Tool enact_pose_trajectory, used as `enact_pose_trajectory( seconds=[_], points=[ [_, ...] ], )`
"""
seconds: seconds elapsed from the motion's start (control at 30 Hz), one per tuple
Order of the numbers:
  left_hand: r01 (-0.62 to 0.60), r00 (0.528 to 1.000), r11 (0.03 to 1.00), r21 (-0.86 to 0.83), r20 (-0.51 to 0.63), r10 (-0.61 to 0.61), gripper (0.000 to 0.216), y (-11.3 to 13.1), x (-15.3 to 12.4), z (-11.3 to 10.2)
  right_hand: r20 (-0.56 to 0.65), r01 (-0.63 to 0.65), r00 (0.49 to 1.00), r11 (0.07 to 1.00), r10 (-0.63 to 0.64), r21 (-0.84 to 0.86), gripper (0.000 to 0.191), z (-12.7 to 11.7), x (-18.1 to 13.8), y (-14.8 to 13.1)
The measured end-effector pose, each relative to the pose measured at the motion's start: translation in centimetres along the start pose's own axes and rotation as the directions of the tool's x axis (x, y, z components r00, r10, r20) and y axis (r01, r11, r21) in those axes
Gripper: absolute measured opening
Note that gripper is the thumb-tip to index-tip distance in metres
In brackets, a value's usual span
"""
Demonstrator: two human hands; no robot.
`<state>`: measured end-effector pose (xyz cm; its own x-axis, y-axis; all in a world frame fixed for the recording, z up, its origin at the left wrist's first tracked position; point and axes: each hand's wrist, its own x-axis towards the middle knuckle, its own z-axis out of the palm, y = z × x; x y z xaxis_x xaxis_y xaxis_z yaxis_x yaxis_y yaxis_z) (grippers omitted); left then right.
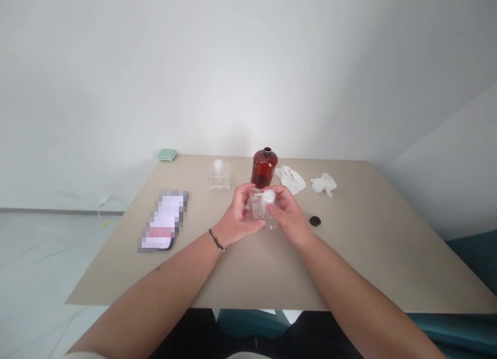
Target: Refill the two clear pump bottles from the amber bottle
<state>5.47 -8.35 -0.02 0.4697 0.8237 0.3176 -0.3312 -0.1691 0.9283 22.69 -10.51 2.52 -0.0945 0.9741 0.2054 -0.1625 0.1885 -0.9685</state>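
"Bottle (264, 167) first, please: where is it standing?"

"It is standing upright, brown and glossy, near the back of the table (349, 276), and its neck is showing no cap. I am placing everything else by it."

"What is happening in front of it?"

"Just in front of the bottle, two bare hands are holding a clear container (258, 211) between them. The left hand (234, 220) is wrapping one side, its thumb lying along the low front. The right hand (289, 214) is gripping the other side, its thumb pressing at a round white top (268, 196). Whether the container is resting on the table, I cannot tell."

"How far along are things looking?"

"A black cap (315, 221) is lying in front of the bottle and to its right, so I am judging the bottle's opening done. A second container (220, 182) with a white top is sitting left of the bottle, no hand touching it. The held one is looking unfinished to me; whether its top is sitting fixed or loose is not showing."

"Anything else around?"

"Right of the bottle, two crumpled tissues (290, 180) are lying. A phone (163, 222) is lying to its left, nearer the person, and a green case (166, 155) is sitting farther left, by the back corner."
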Motion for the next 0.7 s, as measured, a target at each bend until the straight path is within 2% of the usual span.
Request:
enact_pose_trajectory(
  seconds=[0.1,0.27,0.43,0.53,0.7],
  points=[
    [-0.006,0.999,1.0,0.023,0.05,0.005,0.084,-0.1,0.1,-0.1,-0.001,0.001,1.0,0.999,-0.001,0.032,0.038,0.3,0.1,0.5],
    [-0.049,0.996,0.994,0.101,0.073,0.041,0.069,-0.4,0.3,-0.6,-0.056,0.027,0.998,1.0,-0.027,0.004,0.029,0.3,0.5,1.3],
    [0.053,0.997,0.999,0.004,0.057,-0.053,0.066,-0.2,0.4,-0.6,-0.084,-0.002,0.996,1.0,0.001,-0.017,0.033,0.5,0.5,1.6],
    [0.041,0.998,0.999,-0.018,0.053,-0.04,0.066,0.0,0.6,-0.6,-0.06,0.004,0.998,1.0,-0.004,0.003,0.037,0.5,0.5,1.4],
    [0.028,0.998,0.999,-0.045,0.052,-0.025,0.066,0.1,0.8,-0.6,-0.067,-0.002,0.998,0.999,0.004,0.032,0.03,0.5,0.6,1.4]
  ],
)
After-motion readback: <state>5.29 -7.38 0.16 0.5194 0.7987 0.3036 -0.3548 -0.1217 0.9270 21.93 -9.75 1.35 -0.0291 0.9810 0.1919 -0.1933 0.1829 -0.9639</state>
